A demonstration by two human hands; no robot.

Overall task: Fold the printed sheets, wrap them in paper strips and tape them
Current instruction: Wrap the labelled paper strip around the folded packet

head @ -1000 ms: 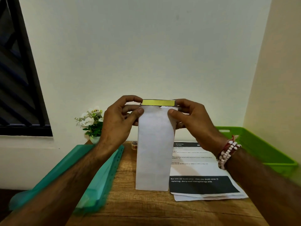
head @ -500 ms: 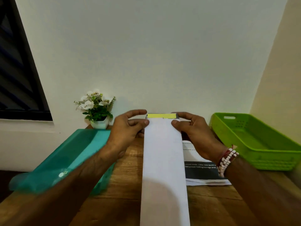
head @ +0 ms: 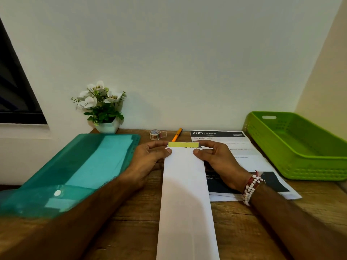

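Note:
A folded white sheet lies lengthwise on the wooden table, running from the near edge to mid-table. A yellow-green paper strip shows at its far end. My left hand pinches the far left corner, thumb on top. My right hand pinches the far right corner the same way. A stack of printed sheets lies flat to the right, partly under my right hand. A small tape roll sits near the wall.
A teal plastic folder lies at the left. A green basket stands at the right. An orange pen lies beside the tape. A white flower pot stands against the wall at the back.
Both hands have lowered the folded sheet from upright in the air down flat onto the table, still holding its far end with the strip.

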